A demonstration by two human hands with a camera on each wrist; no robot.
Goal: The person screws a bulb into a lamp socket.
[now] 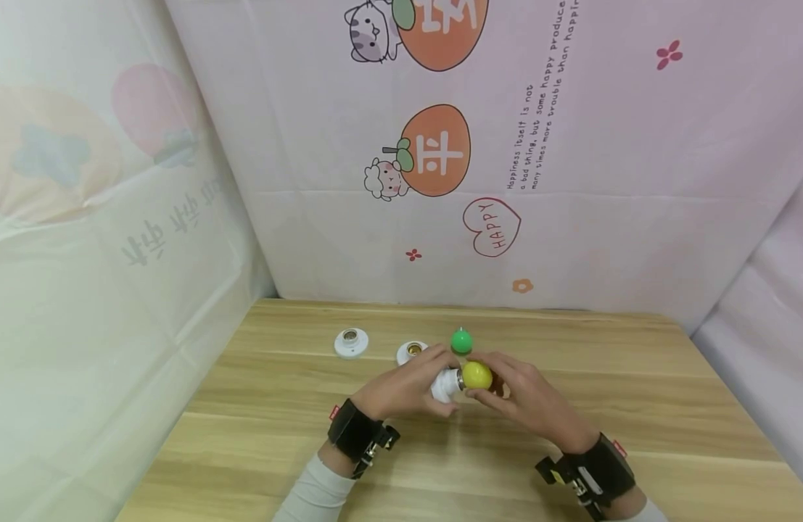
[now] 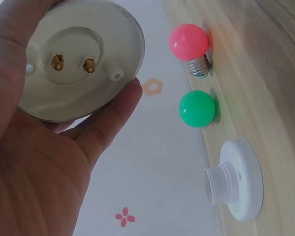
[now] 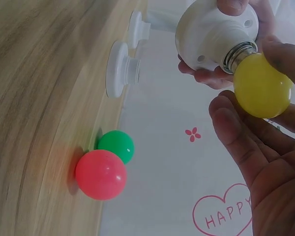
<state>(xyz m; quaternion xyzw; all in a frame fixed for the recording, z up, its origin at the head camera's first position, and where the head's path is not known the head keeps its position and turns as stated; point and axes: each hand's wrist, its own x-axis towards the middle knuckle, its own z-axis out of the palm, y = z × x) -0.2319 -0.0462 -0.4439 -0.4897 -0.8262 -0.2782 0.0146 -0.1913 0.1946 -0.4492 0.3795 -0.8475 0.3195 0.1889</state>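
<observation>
My left hand (image 1: 408, 388) grips a white lamp socket (image 1: 445, 386) by its round base, held above the table and tilted toward the right. The left wrist view shows the underside of that socket (image 2: 123, 34) with two brass screws. My right hand (image 1: 525, 399) holds a yellow light bulb (image 1: 477, 375) between thumb and fingers. In the right wrist view the bulb's metal screw base (image 3: 239, 55) sits at the socket's mouth, with some thread showing.
Two more white sockets, a left one (image 1: 351, 343) and a nearer one (image 1: 408, 352), stand on the wooden table (image 1: 277, 406). A green bulb (image 1: 462, 341) and a pink bulb (image 2: 189, 42) lie beyond my hands. A printed cloth (image 1: 323, 239) hangs behind.
</observation>
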